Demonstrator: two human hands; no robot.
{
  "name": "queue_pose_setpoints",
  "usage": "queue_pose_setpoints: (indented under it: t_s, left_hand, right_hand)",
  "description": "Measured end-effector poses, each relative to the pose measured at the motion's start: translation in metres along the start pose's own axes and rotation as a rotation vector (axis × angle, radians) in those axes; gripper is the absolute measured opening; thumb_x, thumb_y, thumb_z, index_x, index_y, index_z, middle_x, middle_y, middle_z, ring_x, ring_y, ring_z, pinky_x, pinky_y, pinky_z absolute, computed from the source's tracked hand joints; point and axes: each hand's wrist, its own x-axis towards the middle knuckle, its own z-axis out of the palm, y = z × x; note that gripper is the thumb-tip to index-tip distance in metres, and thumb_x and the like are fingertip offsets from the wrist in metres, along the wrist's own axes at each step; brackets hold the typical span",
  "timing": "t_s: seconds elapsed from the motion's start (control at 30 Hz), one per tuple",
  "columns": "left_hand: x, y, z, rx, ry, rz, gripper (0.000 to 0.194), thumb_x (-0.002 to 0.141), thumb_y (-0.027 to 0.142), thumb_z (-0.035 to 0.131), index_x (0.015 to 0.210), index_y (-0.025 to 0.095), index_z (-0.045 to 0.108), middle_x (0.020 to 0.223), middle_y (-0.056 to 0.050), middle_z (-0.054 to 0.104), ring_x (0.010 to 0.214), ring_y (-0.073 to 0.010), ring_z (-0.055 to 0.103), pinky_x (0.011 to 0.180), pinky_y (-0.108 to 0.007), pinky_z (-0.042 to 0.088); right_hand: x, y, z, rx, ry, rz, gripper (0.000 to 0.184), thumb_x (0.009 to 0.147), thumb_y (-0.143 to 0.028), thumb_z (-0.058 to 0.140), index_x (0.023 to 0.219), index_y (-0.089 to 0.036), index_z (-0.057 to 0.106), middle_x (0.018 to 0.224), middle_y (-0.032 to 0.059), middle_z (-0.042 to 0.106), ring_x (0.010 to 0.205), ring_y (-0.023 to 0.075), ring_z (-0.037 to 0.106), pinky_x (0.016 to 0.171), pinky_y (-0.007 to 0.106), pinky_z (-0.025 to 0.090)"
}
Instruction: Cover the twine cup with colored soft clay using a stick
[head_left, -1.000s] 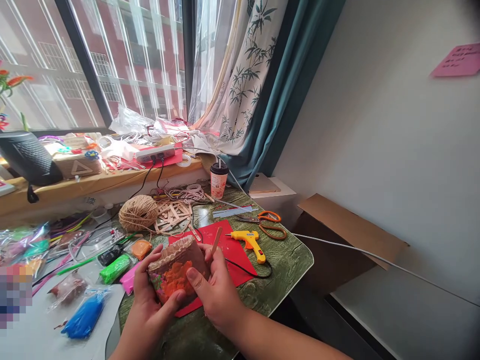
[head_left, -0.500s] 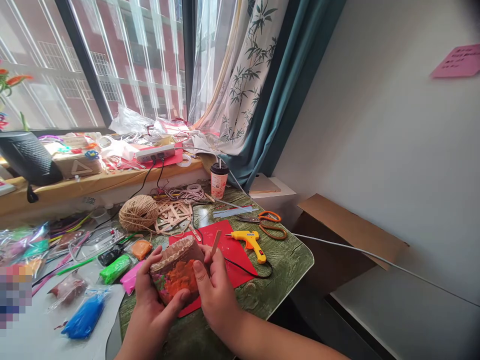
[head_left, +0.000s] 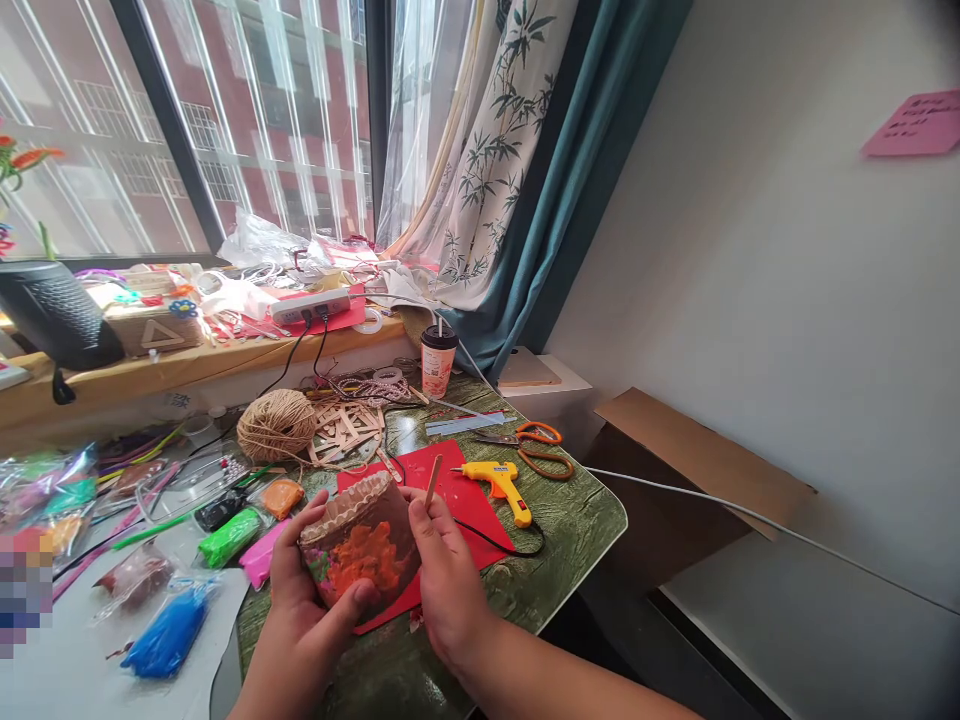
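Observation:
A brown cup-shaped pot with a pale wavy rim is tilted in front of me, and orange clay covers part of its side beside small green and pink patches. My left hand wraps around its left side, thumb on the lower front. At the pot's right side is my right hand, closed with a thin wooden stick pinched between thumb and fingers, the stick pointing up. Some right fingertips are hidden behind the pot. Beneath lies a red sheet on the green table.
A yellow glue gun and orange-handled scissors lie to the right. Behind are a twine ball, wooden sticks and a lidded cup. Bagged clay, including a blue pack, lies left. The table's edge runs at right.
My right thumb has moved off the orange clay and up onto the wooden stick. The pot has shifted slightly right, still in my left hand.

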Motion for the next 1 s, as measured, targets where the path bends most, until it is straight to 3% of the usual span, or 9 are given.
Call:
queue_pose_setpoints:
  t_s: [0.1,0.2,0.4,0.5,0.67,0.8,1.0]
  left_hand:
    - [0.004,-0.004,-0.007,-0.036,-0.050,-0.057,0.082,0.077,0.054,0.091,0.145,0.036,0.048,0.172,-0.010,0.044,0.146,-0.0400,0.058,0.105,-0.050,0.063]
    - [0.008,-0.012,-0.015,-0.042,-0.079,-0.070,0.087,0.076,0.049,0.093,0.148,0.036,0.046,0.174,-0.011,0.040,0.145,-0.0405,0.060,0.105,-0.050,0.064]
    - [0.005,-0.017,-0.009,0.092,-0.030,0.098,0.075,0.081,0.052,0.088,0.143,0.034,0.050,0.170,-0.012,0.043,0.161,-0.0412,0.037,0.128,-0.065,0.037]
    - [0.002,-0.014,0.000,0.107,0.024,0.170,0.071,0.082,0.056,0.087,0.139,0.034,0.051,0.167,-0.010,0.046,0.162,-0.0398,0.036,0.132,-0.065,0.026]
    - [0.003,-0.012,0.004,0.063,0.046,0.165,0.077,0.077,0.064,0.088,0.137,0.034,0.050,0.166,-0.011,0.045,0.159,-0.0417,0.041,0.128,-0.064,0.035]
    - [0.004,-0.015,0.003,0.113,0.052,0.196,0.075,0.077,0.066,0.087,0.135,0.035,0.050,0.164,-0.011,0.047,0.161,-0.0411,0.037,0.132,-0.065,0.028]
    - [0.012,-0.035,-0.010,0.120,0.000,0.237,0.075,0.076,0.056,0.091,0.137,0.034,0.052,0.164,-0.012,0.047,0.157,-0.0431,0.042,0.127,-0.066,0.036]
  right_hand:
    - [-0.001,-0.001,0.000,-0.016,-0.034,-0.035,0.048,0.085,-0.063,0.086,0.100,-0.027,0.059,0.116,0.0040,0.074,0.111,0.0253,0.070,0.104,0.040,0.054]
    - [-0.001,0.001,0.002,-0.014,-0.071,-0.067,0.058,0.073,-0.050,0.100,0.093,-0.028,0.050,0.113,0.0022,0.072,0.103,0.0237,0.072,0.093,0.037,0.058]
    - [-0.001,0.000,0.005,-0.034,-0.073,-0.074,0.055,0.077,-0.048,0.098,0.094,-0.027,0.050,0.110,0.0027,0.074,0.102,0.0226,0.072,0.093,0.038,0.057]
    - [-0.002,-0.001,0.006,-0.018,-0.048,-0.099,0.053,0.081,-0.050,0.094,0.092,-0.026,0.048,0.113,0.0034,0.073,0.103,0.0228,0.071,0.096,0.039,0.056]
    - [0.001,-0.003,0.010,-0.009,0.005,-0.085,0.050,0.084,-0.050,0.092,0.088,-0.026,0.048,0.106,0.0023,0.073,0.100,0.0230,0.071,0.096,0.040,0.056]
    - [0.002,-0.003,0.014,-0.001,0.044,-0.072,0.051,0.082,-0.051,0.092,0.083,-0.026,0.048,0.102,0.0011,0.073,0.098,0.0234,0.071,0.094,0.039,0.058]
    - [0.000,0.000,0.015,0.008,0.092,-0.050,0.047,0.084,-0.053,0.089,0.088,-0.026,0.050,0.109,0.0026,0.074,0.104,0.0246,0.070,0.098,0.039,0.058]
